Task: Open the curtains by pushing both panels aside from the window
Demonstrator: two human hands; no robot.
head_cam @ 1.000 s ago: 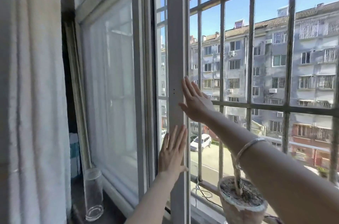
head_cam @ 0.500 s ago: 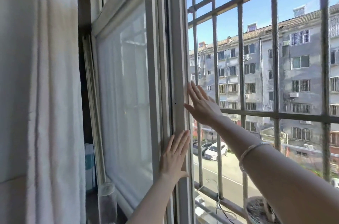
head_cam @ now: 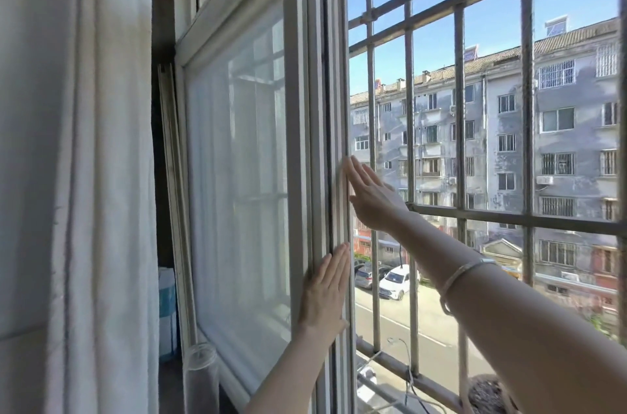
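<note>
At the far left of the frame the white curtain panel (head_cam: pixel 78 176) hung bunched against the wall, already clear of the glass, and it filled more of that side than it had a second before as the view swung leftward; no second panel was visible. Just right of it the sliding window sash (head_cam: pixel 237 176) with its pale screen sat nearer the left jamb than a moment earlier, so the open gap toward the barred grille (head_cam: pixel 458 108) at centre and right had widened. At lower centre the left hand (head_cam: pixel 324 294) lay flat on the sash's upright edge, fingers straight and together, gripping nothing. Above it the right hand (head_cam: pixel 371 196) pressed the same edge with an open palm and extended fingers, also holding nothing. By the look of it the curtain step was done on this side and the hands were pushing the window instead
</note>
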